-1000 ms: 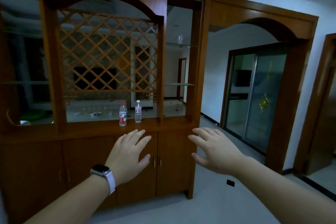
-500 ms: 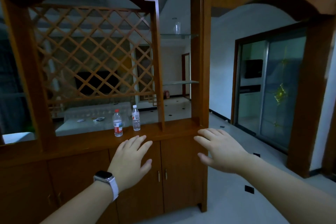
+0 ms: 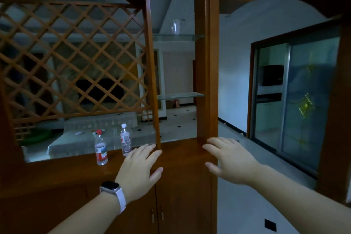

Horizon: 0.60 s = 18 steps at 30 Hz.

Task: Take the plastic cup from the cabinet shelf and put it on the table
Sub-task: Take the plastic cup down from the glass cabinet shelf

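A clear plastic cup (image 3: 175,26) stands upright on the upper glass shelf (image 3: 191,36) in the narrow open bay of the wooden cabinet (image 3: 208,62). Far below it, my left hand (image 3: 139,169), with a watch on the wrist, is stretched forward with fingers apart in front of the cabinet's counter ledge. My right hand (image 3: 230,159) is also open, fingers spread, level with the ledge's right end. Neither hand holds anything. A table (image 3: 79,144) with a pale cloth shows through the cabinet opening in the room behind.
Two water bottles (image 3: 101,148) (image 3: 125,139) stand on the cabinet ledge left of my left hand. A second glass shelf (image 3: 180,96) sits below the cup's shelf. A wooden lattice (image 3: 72,59) fills the left arch. An arched doorway and a sliding glass door (image 3: 296,97) are at the right.
The view has closed in on the cabinet, so the cup and shelves appear larger and nearer. Both hands stay open and outstretched, now close to the counter ledge.
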### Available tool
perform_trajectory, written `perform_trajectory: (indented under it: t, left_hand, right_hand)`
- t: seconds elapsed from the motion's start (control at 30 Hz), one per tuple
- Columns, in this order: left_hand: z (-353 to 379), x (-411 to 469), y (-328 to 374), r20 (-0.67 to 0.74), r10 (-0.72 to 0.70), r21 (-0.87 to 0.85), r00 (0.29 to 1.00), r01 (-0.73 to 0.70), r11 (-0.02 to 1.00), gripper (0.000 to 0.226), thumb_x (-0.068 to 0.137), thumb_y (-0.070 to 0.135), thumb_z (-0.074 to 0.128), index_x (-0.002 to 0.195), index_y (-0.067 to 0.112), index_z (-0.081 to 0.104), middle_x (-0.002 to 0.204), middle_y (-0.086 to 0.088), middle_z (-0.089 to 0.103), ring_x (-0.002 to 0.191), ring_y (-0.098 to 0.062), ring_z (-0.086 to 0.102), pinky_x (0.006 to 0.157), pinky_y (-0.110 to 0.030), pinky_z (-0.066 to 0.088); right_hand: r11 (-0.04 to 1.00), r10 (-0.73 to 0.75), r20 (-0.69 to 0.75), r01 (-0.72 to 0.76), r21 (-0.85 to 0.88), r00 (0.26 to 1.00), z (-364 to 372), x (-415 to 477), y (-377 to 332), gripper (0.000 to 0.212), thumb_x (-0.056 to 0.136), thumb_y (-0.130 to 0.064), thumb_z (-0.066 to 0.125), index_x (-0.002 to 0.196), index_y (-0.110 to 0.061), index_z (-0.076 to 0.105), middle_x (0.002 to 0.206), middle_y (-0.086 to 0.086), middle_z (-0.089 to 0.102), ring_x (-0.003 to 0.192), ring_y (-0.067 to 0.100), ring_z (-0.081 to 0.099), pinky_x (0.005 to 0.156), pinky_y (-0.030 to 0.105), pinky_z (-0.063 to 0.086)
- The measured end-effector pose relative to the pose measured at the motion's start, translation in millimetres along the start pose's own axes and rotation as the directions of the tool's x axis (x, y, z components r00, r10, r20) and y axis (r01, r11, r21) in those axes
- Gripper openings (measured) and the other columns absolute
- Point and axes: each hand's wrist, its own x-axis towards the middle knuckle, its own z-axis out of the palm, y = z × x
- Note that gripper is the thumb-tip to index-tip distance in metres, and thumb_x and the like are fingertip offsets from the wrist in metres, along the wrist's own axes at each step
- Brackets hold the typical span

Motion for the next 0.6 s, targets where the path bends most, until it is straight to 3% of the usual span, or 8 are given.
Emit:
perform_trajectory:
  t: [0.2, 0.53, 0.6]
  left_hand:
    - [64, 53, -30, 0.016, 0.030, -0.025, 0.999, -0.029, 0.999, 0.053, 0.092, 0.055, 0.036, 0.139, 0.032, 0.043, 0.149, 0.005, 0.042, 0.140, -0.016, 0.030, 0.111, -0.036, 0.013]
    - [161, 198, -124, -0.017, 0.106, -0.035, 0.994, -0.107, 0.994, 0.053, 0.091, 0.054, 0.039, 0.138, 0.030, 0.045, 0.149, 0.002, 0.043, 0.140, -0.020, 0.031, 0.112, -0.038, 0.015]
    - [172, 231, -142, -0.037, 0.142, -0.027, 0.989, -0.143, 0.989, 0.052, 0.091, 0.053, 0.041, 0.136, 0.028, 0.048, 0.146, 0.000, 0.047, 0.138, -0.022, 0.035, 0.112, -0.042, 0.023]
  right_hand:
    - [0.998, 0.010, 0.018, -0.011, 0.060, 1.000, 54, 62, 22, 0.061, 0.093, -0.060, 0.033, 0.146, -0.031, 0.033, 0.154, -0.005, 0.036, 0.141, 0.015, 0.028, 0.113, 0.033, 0.016]
    - [1.000, 0.017, 0.027, -0.016, -0.018, 0.999, 118, 220, 69, 0.058, 0.092, -0.059, 0.034, 0.142, -0.029, 0.037, 0.147, -0.004, 0.043, 0.137, 0.017, 0.034, 0.112, 0.036, 0.022]
    - [0.998, 0.048, -0.002, -0.048, -0.043, 0.999, 120, 248, 80, 0.058, 0.092, -0.058, 0.036, 0.142, -0.028, 0.039, 0.147, -0.003, 0.043, 0.136, 0.017, 0.035, 0.111, 0.035, 0.024]
